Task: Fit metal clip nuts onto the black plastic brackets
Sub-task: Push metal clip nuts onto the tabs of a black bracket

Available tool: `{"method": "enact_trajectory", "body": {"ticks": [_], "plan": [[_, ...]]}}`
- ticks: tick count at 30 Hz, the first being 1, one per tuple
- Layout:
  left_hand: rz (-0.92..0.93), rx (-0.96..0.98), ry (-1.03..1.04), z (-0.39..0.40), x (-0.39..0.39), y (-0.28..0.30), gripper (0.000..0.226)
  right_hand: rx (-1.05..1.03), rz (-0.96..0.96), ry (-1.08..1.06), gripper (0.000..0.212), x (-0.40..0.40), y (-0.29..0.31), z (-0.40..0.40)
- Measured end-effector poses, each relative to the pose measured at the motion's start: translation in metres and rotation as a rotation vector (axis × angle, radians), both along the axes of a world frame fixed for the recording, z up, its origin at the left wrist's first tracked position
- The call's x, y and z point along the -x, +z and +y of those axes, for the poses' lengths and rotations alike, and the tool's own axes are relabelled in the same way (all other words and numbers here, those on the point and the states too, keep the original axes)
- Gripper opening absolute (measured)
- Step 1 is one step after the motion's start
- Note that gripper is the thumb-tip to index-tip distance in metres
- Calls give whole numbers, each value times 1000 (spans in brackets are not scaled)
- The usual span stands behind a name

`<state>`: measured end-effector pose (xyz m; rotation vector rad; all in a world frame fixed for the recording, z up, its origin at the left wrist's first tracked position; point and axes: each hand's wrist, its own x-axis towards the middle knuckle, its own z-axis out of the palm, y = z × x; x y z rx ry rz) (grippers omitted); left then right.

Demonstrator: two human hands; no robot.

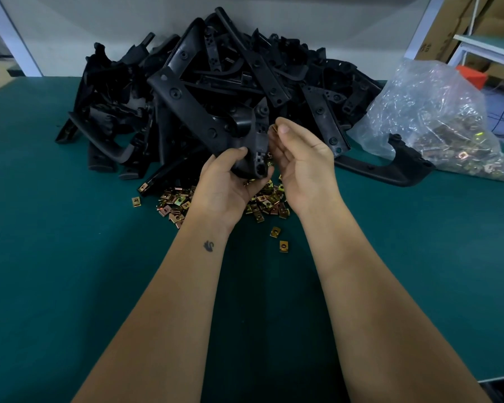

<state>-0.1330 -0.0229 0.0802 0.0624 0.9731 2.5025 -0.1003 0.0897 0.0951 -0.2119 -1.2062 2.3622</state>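
My left hand [230,181] grips the lower end of a long black plastic bracket [204,117], held up above the table. My right hand [300,158] pinches a small brass-coloured clip nut [274,128] between thumb and forefinger, right beside the bracket's end. A loose heap of clip nuts [262,203] lies on the green table under both hands, partly hidden by them. A big pile of black brackets [221,71] fills the back of the table.
A clear plastic bag of clip nuts [437,117] lies at the right rear. One black bracket [390,167] rests apart in front of the bag. Two stray clip nuts [280,239] sit nearer me. The green table [70,271] ends at right.
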Motion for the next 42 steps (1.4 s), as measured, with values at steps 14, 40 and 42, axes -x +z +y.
{"method": "enact_trajectory", "body": {"ticks": [14,40,42], "plan": [[60,22,-42,-1,2,-2,24,45,-21,26,9,-1,2,-2],[153,5,-65,-6,-1,1,22,-19,19,151,14,-7,4,-2],[147,11,-56,-6,-1,1,21,-14,10,137,15,-7,4,-2]]}}
